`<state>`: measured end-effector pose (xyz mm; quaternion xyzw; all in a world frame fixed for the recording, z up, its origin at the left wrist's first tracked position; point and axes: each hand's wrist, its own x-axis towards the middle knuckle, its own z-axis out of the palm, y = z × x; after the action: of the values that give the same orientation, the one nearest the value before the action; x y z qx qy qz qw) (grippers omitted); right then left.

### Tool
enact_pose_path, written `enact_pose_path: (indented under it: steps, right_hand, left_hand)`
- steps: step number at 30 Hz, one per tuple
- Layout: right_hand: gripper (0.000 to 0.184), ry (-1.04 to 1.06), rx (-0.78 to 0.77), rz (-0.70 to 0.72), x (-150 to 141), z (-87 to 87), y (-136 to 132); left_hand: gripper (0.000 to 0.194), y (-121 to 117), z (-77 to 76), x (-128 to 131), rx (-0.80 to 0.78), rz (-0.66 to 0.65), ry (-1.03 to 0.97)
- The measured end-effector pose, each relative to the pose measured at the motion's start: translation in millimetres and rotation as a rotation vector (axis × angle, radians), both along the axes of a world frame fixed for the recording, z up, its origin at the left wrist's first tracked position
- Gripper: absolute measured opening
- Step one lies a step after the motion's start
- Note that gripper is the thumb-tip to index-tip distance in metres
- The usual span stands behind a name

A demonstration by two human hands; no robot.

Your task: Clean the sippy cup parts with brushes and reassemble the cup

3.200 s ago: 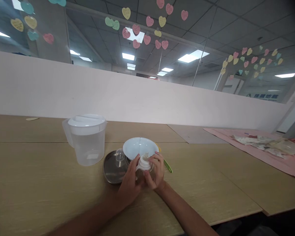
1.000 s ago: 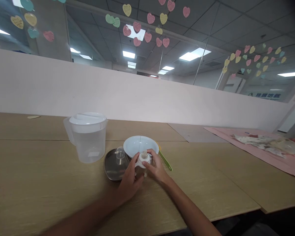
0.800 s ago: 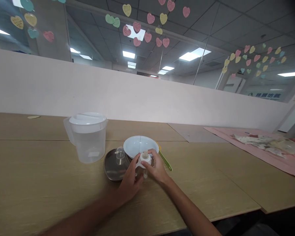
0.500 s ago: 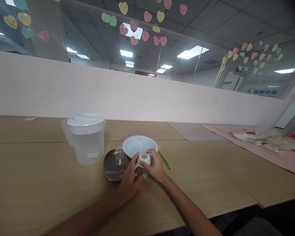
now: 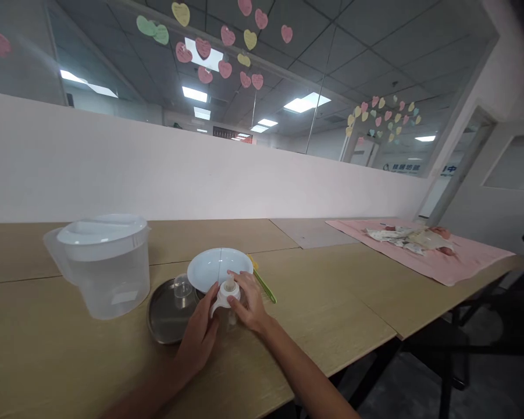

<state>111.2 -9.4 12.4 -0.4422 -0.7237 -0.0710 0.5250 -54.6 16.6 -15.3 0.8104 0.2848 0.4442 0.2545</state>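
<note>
White-topped bottle [image 5: 230,291] | between left fingers [image 5: 206,302] and right fingers [image 5: 246,284] | touching both

- The head view looks from the near side of the bowl [image 5: 218,269], above its rim, facing forward and down so that the inside shows.
- It is near: left hand [image 5: 199,333] and right hand [image 5: 250,305] both lie between camera and bowl.
- Its middle falls on the wall [image 5: 262,195] behind the bowl, a little to the right.
- It takes in a wide span, from the jug [image 5: 109,270] left of the bowl to the cloth [image 5: 471,253] well to its right, and up to the ceiling [image 5: 384,58] high above it.
</note>
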Motion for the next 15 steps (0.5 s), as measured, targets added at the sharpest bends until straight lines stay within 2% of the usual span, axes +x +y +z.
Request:
enact_pose_path:
  steps: [8,15]
  right_hand:
    - [0.048,-0.048,-0.038,-0.056,-0.3,-3.6,-5.1]
    - [0.039,0.124,-0.009,-0.023,-8.4,-12.8,-2.8]
  left_hand:
    - [0.05,-6.6,11.0,0.3,0.057,0.023,0.048]
    - [0.05,-0.6,5.7,1.1,0.025,0.038,0.052]
